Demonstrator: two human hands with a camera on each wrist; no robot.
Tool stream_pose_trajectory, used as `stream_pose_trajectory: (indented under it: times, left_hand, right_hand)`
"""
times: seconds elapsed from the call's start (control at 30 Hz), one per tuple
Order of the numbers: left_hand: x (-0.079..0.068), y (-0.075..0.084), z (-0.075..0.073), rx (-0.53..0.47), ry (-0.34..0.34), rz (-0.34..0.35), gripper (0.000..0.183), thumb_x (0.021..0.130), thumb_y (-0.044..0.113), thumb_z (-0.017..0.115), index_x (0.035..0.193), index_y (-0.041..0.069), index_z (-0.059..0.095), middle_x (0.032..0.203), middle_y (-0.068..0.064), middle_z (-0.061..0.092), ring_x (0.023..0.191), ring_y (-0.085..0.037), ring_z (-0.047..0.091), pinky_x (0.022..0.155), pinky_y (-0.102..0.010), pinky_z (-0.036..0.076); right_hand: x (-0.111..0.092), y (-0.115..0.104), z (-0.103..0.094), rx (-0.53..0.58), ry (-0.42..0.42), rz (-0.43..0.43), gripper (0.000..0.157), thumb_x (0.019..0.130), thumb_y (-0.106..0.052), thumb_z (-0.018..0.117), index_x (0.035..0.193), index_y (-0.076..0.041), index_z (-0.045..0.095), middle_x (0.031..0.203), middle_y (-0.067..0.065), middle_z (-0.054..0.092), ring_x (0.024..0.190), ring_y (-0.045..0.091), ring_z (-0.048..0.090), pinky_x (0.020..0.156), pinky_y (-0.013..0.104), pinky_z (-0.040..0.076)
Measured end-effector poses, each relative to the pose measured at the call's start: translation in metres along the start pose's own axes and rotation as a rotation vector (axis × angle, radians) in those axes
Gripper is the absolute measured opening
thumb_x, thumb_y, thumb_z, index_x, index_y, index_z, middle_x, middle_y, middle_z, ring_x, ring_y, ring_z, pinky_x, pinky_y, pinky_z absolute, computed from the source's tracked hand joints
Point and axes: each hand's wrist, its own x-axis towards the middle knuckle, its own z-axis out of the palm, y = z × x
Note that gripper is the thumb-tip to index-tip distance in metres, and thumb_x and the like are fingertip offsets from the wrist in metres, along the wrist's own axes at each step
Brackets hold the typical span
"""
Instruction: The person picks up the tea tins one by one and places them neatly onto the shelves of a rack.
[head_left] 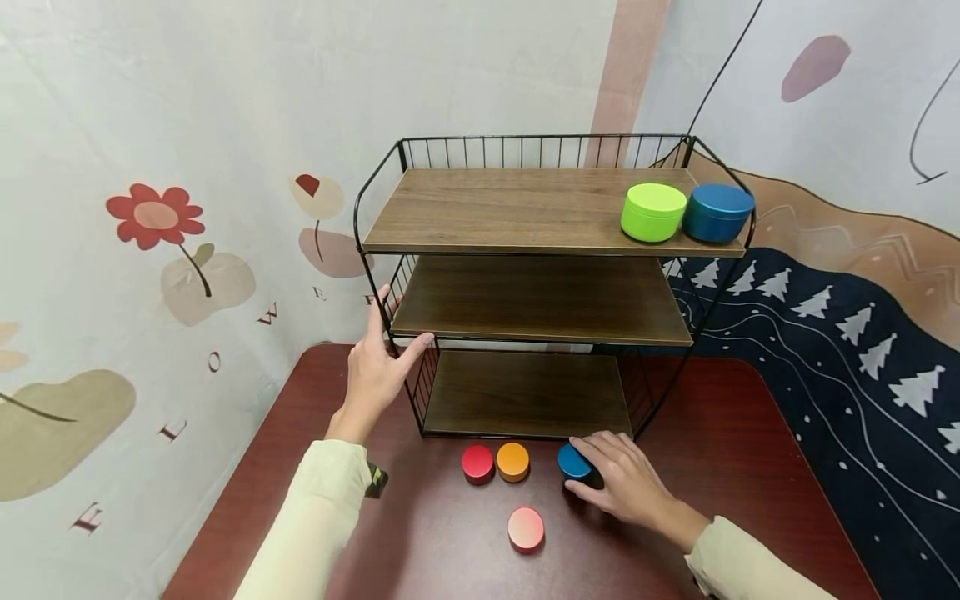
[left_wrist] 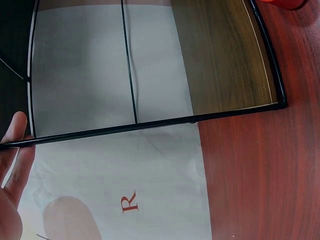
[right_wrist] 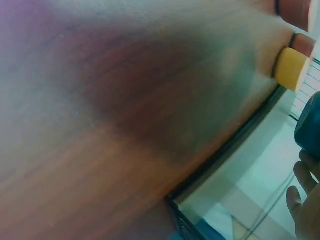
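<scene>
"Blue, round and metal-looking, that small tin [head_left: 573, 461] is inside the right grip [head_left: 621, 482], isn't it?"

"Yes, thumb at its near side, fingers curled round the far side, closed to its width. It's just in front of the black wire rack with brown wooden shelves [head_left: 517, 208]."

"And the left grip [head_left: 375, 371]?"

"Spread wide, thumb and forefinger apart at the rack's left front post, no tin in it. I'd use it as a brace, in case the frame shifts."

"Handling the blue tin?"

"I'd pinch low on the sides, since any lid might slip, and lift straight up, clear of the orange round tin [head_left: 513, 462] and red round tin [head_left: 477, 464] to the right grip's left. The pinkish-red round tin [head_left: 526, 530], left of that grip and nearer the person, looks out of the way."

"What can't you make out?"

"Whether the blue tin touches the red-brown worktop [head_left: 450, 558]; the right grip covers part of it. The right wrist view is blurred and cuts off tin and fingers. A small black-and-green object [head_left: 377, 482] under the left wrist is partly hidden; I can't name it."
</scene>
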Motion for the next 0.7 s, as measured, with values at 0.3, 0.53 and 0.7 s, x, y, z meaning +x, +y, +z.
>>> stream_pose_trajectory:
  times: [0.3,0.53,0.7]
  left_hand:
    - [0.000,0.000,-0.001,0.013,-0.001,-0.006,0.089,0.086,0.042,0.078,0.157,0.030,0.027,0.143,0.004,0.056,0.058,-0.014,0.058,0.063,-0.037,0.045]
    - [0.000,0.001,-0.002,0.011,-0.007,-0.019,0.088,0.086,0.043,0.078,0.157,0.033,0.026,0.142,0.004,0.057,0.057,-0.016,0.056,0.063,-0.038,0.044]
    - [0.000,0.001,-0.002,0.008,-0.008,-0.018,0.088,0.086,0.042,0.078,0.157,0.033,0.026,0.142,0.004,0.057,0.058,-0.016,0.058,0.065,-0.039,0.044]
  right_hand:
    - [0.014,-0.007,-0.020,0.001,0.027,-0.080,0.064,0.072,-0.046,0.086,0.123,-0.012,0.069,0.110,-0.001,0.067,0.101,0.016,0.059,0.082,0.041,0.050]
    - [0.022,-0.012,-0.036,0.010,0.036,-0.128,0.065,0.071,-0.045,0.086,0.124,-0.011,0.068,0.111,-0.002,0.067,0.101,0.016,0.059,0.082,0.040,0.050]
    - [0.028,-0.014,-0.046,0.026,0.052,-0.169,0.063,0.075,-0.047,0.083,0.124,-0.010,0.068,0.110,0.000,0.068,0.100,0.017,0.059,0.081,0.038,0.049]
